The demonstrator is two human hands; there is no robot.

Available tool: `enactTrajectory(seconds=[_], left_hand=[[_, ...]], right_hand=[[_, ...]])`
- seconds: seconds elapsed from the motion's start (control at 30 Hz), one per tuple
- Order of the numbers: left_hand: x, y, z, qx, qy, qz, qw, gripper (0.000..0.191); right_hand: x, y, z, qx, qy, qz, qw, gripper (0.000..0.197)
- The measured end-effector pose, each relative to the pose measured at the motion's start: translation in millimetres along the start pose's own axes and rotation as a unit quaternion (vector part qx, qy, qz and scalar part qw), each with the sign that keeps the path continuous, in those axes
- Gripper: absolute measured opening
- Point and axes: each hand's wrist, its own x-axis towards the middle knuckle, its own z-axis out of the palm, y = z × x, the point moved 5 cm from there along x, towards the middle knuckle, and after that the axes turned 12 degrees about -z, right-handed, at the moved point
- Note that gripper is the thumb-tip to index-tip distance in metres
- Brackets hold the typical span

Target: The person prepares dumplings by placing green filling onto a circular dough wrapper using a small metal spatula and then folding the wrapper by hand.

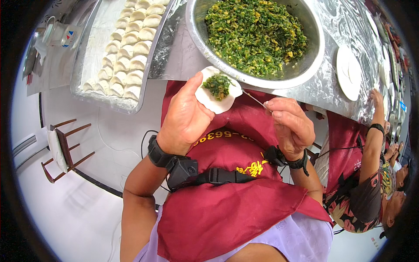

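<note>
My left hand (185,118) holds a round dumpling wrapper (212,106) flat on its fingers, the thumb over the near edge. A mound of chopped green filling (217,86) lies on the wrapper. My right hand (291,122) pinches a thin metal utensil (257,100), whose far end reaches the wrapper's right edge beside the filling. Just beyond both hands stands a large metal bowl (229,67) of chopped green and yellow filling (255,36). On the left, a floured tray (95,70) holds rows of folded dumplings (126,50).
The metal table's edge (294,93) runs in front of me, with a white plate (349,72) to the right. Co-workers stand along the right side; one person's hand (376,97) is near that plate. A wooden chair (67,149) stands on the floor at left.
</note>
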Motion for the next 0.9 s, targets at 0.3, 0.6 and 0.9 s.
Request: enactTrajectory(seconds=[0.3,0.6,0.9], left_hand=[[-2,4,-3,-0.007,-0.002,-0.007,1.0,0.038],[-5,12,-1,0.001,0.037,0.033,0.999,0.037],[-7,16,-3,0.022,0.038,0.047,0.998,0.041]], right_hand=[[12,-2,14,-0.035,-0.117,-0.068,0.99,0.014],[16,-10,17,-0.044,-0.149,-0.086,0.984,0.02],[19,-10,23,-0.044,-0.151,-0.092,0.983,0.02]])
